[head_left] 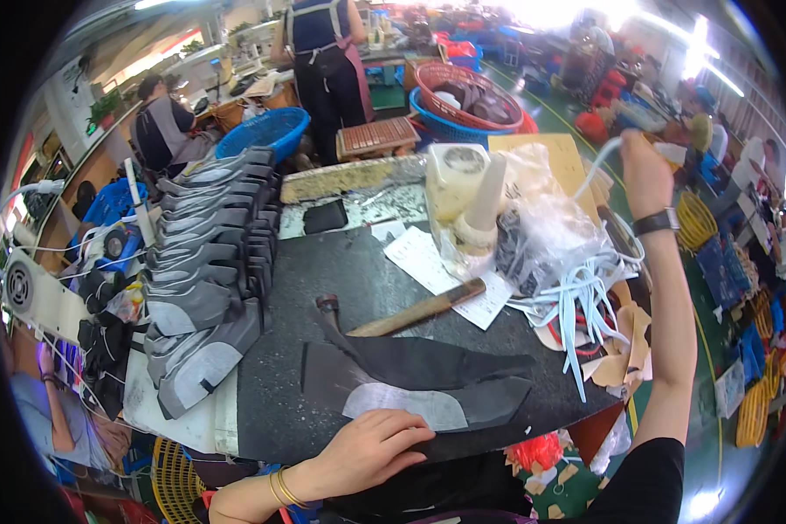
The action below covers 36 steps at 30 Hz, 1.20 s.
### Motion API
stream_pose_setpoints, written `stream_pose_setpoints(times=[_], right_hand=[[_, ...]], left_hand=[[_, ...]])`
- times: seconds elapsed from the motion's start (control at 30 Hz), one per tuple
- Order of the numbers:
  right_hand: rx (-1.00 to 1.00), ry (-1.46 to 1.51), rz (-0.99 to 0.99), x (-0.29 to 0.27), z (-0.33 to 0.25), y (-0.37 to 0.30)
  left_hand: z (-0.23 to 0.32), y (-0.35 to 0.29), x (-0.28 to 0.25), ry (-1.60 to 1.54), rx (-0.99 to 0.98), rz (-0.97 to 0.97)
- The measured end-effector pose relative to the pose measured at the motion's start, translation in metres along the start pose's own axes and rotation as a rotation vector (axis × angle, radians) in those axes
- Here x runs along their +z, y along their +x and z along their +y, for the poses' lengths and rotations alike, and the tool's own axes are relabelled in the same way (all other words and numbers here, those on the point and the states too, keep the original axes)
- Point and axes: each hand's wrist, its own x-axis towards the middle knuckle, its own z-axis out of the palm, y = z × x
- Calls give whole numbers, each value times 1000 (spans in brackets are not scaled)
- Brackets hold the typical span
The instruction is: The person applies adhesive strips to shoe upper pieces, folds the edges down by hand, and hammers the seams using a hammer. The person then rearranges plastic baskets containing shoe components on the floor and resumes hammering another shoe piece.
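Note:
A dark grey shoe upper piece with a lighter grey patch lies flat on the black work mat near its front edge. My left hand rests on the near edge of that patch, fingers loosely extended and slightly apart. Raised at the right, my right hand is closed around a pale blue-white strip, which hangs down in a loop toward a bundle of similar strips. Behind the upper piece lies a hammer with a wooden handle.
Stacked grey shoe uppers line the table's left side. A white container, a brush-like tool, and a clear plastic bag stand at the back right. Co-workers and blue and red baskets are beyond.

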Motion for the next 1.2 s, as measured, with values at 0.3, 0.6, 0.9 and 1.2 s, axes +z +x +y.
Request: stream_pose_setpoints(times=[0.3,0.6,0.9,1.2], right_hand=[[-963,639,-236,-106,-193,-98],[-728,1383,-944,-77,-222,-147],[-192,1261,-2025,-101,-236,-108],[115,999,-2128,-65,-261,-169]], left_hand=[[-19,36,-25,-1832,-167,291],[-14,-16,-32,-1169,-415,264],[-50,-40,-35,834,129,125],[-22,-79,29,334,-239,124]])
